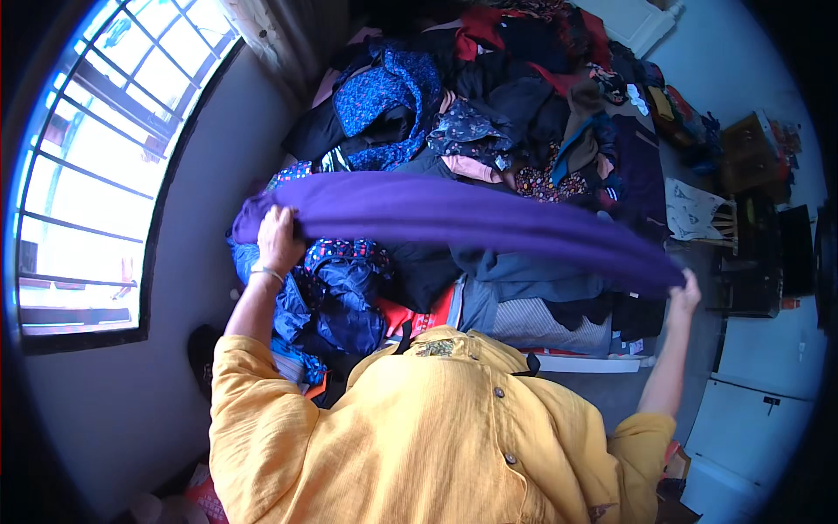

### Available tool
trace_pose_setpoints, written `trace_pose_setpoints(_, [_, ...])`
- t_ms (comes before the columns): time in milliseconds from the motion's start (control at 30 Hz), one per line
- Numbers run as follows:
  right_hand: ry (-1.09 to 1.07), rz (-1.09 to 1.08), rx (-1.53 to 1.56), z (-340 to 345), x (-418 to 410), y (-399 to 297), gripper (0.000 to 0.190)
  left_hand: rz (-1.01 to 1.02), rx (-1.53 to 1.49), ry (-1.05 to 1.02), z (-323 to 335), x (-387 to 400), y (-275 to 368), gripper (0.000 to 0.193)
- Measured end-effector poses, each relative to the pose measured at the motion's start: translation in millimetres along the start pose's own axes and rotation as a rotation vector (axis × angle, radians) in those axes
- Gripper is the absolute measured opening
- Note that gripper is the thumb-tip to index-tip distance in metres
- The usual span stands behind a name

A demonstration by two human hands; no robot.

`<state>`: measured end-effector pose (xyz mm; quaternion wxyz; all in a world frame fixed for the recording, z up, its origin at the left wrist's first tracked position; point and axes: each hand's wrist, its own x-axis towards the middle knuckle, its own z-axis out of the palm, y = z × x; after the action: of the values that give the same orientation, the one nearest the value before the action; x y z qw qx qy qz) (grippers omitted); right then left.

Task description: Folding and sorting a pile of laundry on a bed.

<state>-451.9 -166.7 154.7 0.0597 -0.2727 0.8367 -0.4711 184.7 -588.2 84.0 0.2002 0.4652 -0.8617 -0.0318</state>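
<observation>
A long purple cloth point(419, 209) is stretched between my two hands, spanning the view from left to right above a pile of clothes. My left hand point(280, 241) grips its left end, which bunches around the fingers. At the far right my right hand point(685, 293) holds the other end in a pinch. The cloth is slightly blurred, and I cannot tell what kind of garment it is. Beneath and beyond it lie a blue patterned garment point(386, 98), a dark floral garment point(468, 131) and a navy jacket point(347, 295).
Heaped clothes cover a bed whose white frame edge point(589, 364) shows near me. A barred window point(91, 170) and a curtain point(281, 46) are on the left. To the right stand a chair draped with white cloth point(695, 209), a wooden cabinet point(749, 154) and a white cupboard point(759, 412).
</observation>
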Motion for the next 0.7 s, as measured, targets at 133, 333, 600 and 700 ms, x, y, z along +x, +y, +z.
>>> trace_pose_setpoints(133, [-0.134, 0.015, -0.257, 47, -85, 85, 0.035, -0.171, 0.142, -0.305, 52, -68, 2, 0.03])
trace_pose_setpoints(333, [-0.339, -0.062, -0.688, 113, -189, 127, 0.033, -0.282, 0.232, -0.66, 101, -129, 11, 0.029])
trace_pose_setpoints(600, [-0.357, 0.047, -0.833, 107, -212, 141, 0.044, -0.361, 0.357, -0.572, 87, -137, 21, 0.036])
trace_pose_setpoints(700, [-0.383, 0.251, -0.913, 111, -213, 138, 0.044, -0.57, 0.33, -0.652, 85, -140, 25, 0.053])
